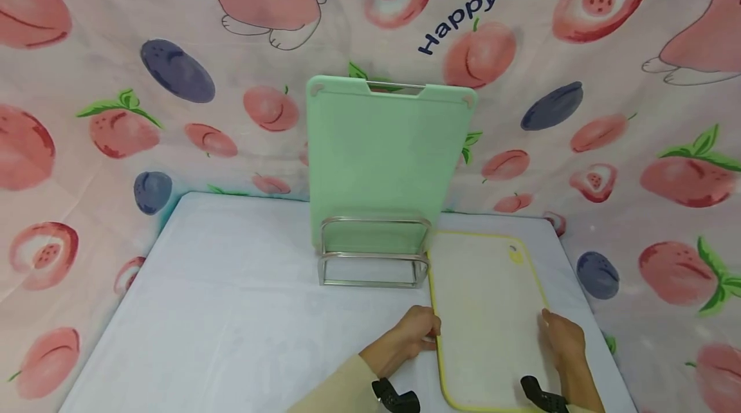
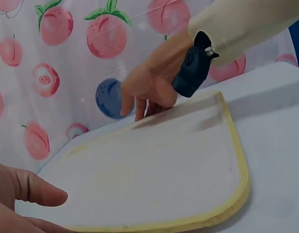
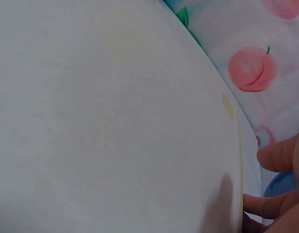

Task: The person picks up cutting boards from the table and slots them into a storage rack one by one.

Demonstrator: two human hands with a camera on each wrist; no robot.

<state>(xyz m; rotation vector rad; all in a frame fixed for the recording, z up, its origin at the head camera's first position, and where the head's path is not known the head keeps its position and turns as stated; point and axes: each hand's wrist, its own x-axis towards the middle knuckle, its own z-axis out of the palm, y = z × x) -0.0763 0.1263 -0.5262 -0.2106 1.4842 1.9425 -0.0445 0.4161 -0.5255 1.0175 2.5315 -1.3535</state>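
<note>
A white cutting board (image 1: pixel 492 323) with a yellow rim lies along the right side of the table. At its left edge is my left hand (image 1: pixel 412 332), which grips it there, the thumb (image 2: pixel 44 193) above the surface in the left wrist view. My right hand (image 1: pixel 564 339) is at the opposite edge. In the right wrist view its fingers (image 3: pixel 266 205) touch that edge, while the thumb (image 3: pixel 278 154) stands apart from the board; some fingertips are hidden at the rim. A light green cutting board (image 1: pixel 384 156) stands upright in a metal wire rack (image 1: pixel 370 284) beyond the left hand.
The table (image 1: pixel 231 310) has a white cover. Behind and beside it hangs a fruit-patterned cloth (image 1: pixel 249 72). The rack stands close to the white board's upper left edge. Black wrist cameras, such as the left one (image 1: pixel 396 397), sit near both sleeves.
</note>
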